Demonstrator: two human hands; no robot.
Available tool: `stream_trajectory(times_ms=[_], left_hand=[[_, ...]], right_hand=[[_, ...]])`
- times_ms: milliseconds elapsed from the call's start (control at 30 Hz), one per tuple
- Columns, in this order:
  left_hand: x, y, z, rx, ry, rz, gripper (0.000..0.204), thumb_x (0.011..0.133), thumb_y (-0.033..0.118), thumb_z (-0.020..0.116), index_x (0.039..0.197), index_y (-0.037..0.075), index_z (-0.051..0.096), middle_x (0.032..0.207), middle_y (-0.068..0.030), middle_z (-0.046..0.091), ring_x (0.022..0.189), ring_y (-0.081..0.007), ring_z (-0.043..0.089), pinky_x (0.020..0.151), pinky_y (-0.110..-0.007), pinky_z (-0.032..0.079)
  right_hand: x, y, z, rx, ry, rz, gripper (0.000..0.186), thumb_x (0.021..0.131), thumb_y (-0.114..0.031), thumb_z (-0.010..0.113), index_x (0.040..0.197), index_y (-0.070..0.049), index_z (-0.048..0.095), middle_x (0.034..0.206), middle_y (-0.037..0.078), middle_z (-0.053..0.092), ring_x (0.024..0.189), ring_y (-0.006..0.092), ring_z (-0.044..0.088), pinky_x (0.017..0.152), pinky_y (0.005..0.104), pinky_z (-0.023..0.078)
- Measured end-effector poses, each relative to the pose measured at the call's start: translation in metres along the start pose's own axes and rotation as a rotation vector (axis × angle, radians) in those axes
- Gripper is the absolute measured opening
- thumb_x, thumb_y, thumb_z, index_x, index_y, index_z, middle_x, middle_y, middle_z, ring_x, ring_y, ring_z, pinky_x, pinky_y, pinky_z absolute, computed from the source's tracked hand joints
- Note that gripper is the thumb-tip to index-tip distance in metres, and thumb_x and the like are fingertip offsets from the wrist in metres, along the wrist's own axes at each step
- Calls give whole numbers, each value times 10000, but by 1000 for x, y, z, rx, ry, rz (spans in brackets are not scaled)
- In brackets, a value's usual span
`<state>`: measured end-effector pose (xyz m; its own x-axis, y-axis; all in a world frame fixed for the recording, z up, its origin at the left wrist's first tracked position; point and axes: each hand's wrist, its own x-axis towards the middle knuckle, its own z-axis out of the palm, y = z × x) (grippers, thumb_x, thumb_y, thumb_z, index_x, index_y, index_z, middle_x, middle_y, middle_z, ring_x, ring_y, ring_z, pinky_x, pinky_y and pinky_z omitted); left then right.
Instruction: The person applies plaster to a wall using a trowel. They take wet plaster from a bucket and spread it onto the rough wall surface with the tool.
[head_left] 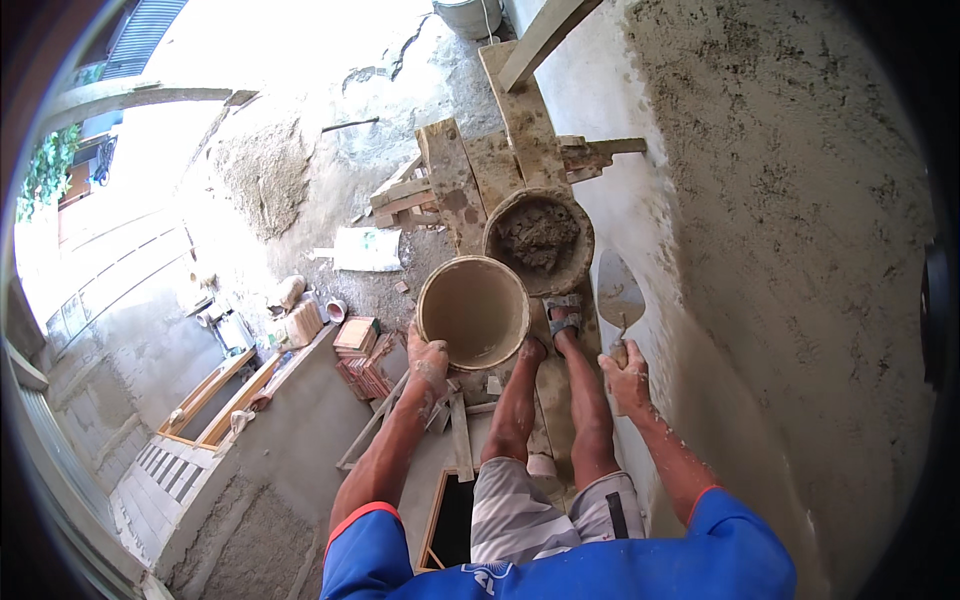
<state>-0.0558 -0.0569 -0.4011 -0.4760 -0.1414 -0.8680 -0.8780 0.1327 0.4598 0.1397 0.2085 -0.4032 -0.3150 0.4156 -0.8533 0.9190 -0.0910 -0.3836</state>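
My left hand [428, 362] grips the rim of a round, mortar-crusted bucket [474, 268] at its near left side. The inside of this bucket looks coated with grey-brown residue. Just behind it, a second bucket [586, 240] stands on the planks, with a heap of wet mortar [540, 236] in it. In my right hand [628, 378] is the handle of a trowel [620, 290]. Its blade points away from me, close to the wall, and carries a smear of mortar. Both of my hands are spotted with mortar.
My feet stand on wooden scaffold planks [553, 400]. On the right rises a wall [780, 250] with wet plaster. A slanting timber [545, 40] crosses the far end of the planks. Stacked red tiles [365, 370] and a white bag [367, 249] lie lower down on the left.
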Motion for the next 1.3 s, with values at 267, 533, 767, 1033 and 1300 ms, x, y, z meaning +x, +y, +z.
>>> stream_trajectory(times_ms=[267,533,767,1033,1300], left_hand=[[14,-76,43,215,98,-113,643,775,-127,450,1358,124,350,1143,-155,584,954,-324,647,697,-454,581],[17,-76,79,319,117,-165,697,770,-105,521,1413,97,344,1221,-147,569,1123,-268,576,941,-372,473],[47,-89,88,514,46,-175,636,691,140,643,1304,126,477,1181,-102,620,1089,-239,608,908,-367,464],[58,-63,103,2171,-675,256,672,569,528,828,1125,174,694,1121,-24,699,1040,-191,656,859,-358,451],[57,-60,107,2113,-731,266,603,602,570,816,1051,174,738,1109,12,708,994,-182,678,817,-436,448]], right_hand=[[39,25,98,271,116,79,864,785,-477,707,1370,54,359,1247,290,531,1125,393,556,917,437,457],[47,7,89,122,209,2,793,733,-217,706,1371,81,342,1266,316,520,1168,432,528,961,439,453],[68,-13,68,8,197,-53,674,689,-162,665,1277,92,456,1180,332,573,1123,444,563,951,437,468],[81,-36,55,-22,87,139,768,665,-177,662,1350,80,428,1277,303,553,1206,398,544,1000,396,452],[92,-22,56,6,73,127,645,697,-99,641,1286,71,440,951,242,654,672,333,688,453,399,532]])
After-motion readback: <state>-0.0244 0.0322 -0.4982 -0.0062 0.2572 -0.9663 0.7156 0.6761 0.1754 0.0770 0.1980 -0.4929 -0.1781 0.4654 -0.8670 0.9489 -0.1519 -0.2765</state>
